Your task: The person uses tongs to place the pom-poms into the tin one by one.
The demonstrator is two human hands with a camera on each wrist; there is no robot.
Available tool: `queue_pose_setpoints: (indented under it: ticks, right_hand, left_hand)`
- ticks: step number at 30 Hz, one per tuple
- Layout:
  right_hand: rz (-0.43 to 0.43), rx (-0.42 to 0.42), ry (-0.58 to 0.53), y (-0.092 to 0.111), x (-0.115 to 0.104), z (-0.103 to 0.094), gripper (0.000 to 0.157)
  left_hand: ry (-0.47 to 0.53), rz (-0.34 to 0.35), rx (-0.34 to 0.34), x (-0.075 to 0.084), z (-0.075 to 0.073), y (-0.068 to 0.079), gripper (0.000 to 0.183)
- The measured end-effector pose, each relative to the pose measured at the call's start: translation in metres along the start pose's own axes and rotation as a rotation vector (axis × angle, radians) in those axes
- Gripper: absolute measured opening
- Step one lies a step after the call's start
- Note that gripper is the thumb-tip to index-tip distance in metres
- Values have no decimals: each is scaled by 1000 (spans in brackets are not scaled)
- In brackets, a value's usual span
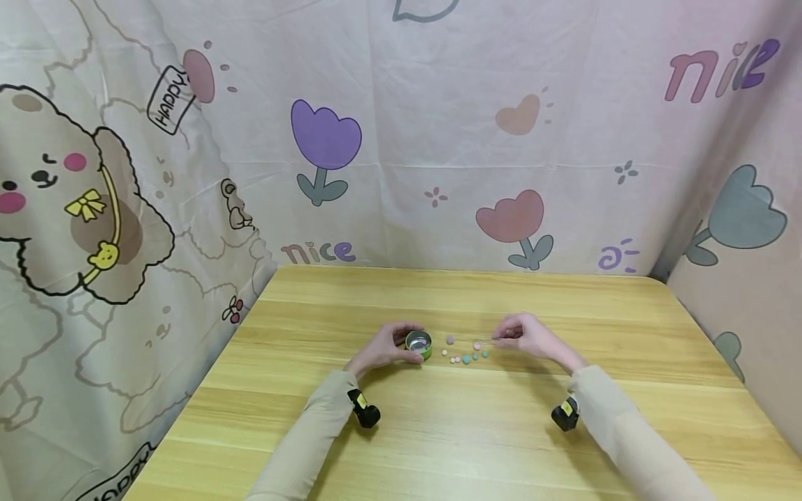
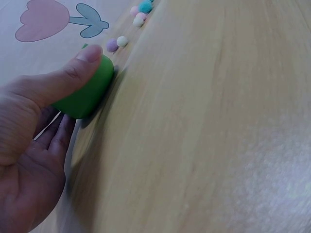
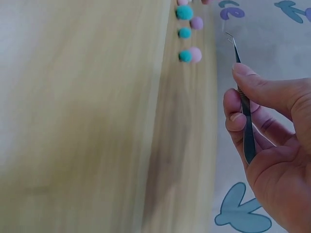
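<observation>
My left hand (image 1: 383, 348) grips a small round green tin (image 2: 92, 92), thumb on the near side and fingers round the far side. From above, the tin is uncovered and shows a shiny metal inside. Slim metal tweezers (image 3: 248, 126) with bent tips are pinched between the thumb and fingers of my right hand (image 1: 529, 335). Their tips point left, over the small balls on the table. Among these balls are a purple one (image 1: 450, 340), a pink one (image 1: 477, 346) and a teal one (image 1: 466, 360). In the right wrist view nothing shows between the tweezer tips.
The balls lie in a loose group between the tin and my right hand, several of them in a rough row. Under everything is a wood-grain table (image 1: 401, 438). A printed curtain (image 1: 413, 139) hangs behind the table's back edge and along its sides.
</observation>
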State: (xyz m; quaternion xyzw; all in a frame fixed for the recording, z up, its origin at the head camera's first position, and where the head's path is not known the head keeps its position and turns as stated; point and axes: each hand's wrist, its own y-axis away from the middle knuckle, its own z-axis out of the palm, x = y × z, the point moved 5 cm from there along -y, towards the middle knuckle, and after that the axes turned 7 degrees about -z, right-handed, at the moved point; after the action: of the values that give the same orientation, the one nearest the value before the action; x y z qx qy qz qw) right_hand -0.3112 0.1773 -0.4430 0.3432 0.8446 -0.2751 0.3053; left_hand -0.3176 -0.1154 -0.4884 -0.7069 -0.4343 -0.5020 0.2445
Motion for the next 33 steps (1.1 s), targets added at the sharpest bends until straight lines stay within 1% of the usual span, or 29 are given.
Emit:
queue_pose_setpoints:
  ticks: [6,18,26,33]
  right_hand:
    - [36,-9,-3,9,7,-1,9]
    - [108,-30,-5,17,17,4,11]
    - [107,-35,5,20,19,2,12]
    - [111,-38,-2,22,23,2,10]
  left_hand:
    - [6,-16,-2,0,-1,-1,69]
    - [-2,-9,-4,-1,-1,-1,68]
    - [-5,-18,-1,-1,-1,-1,69]
    - [-8,-11,1,-2,0,-2,68]
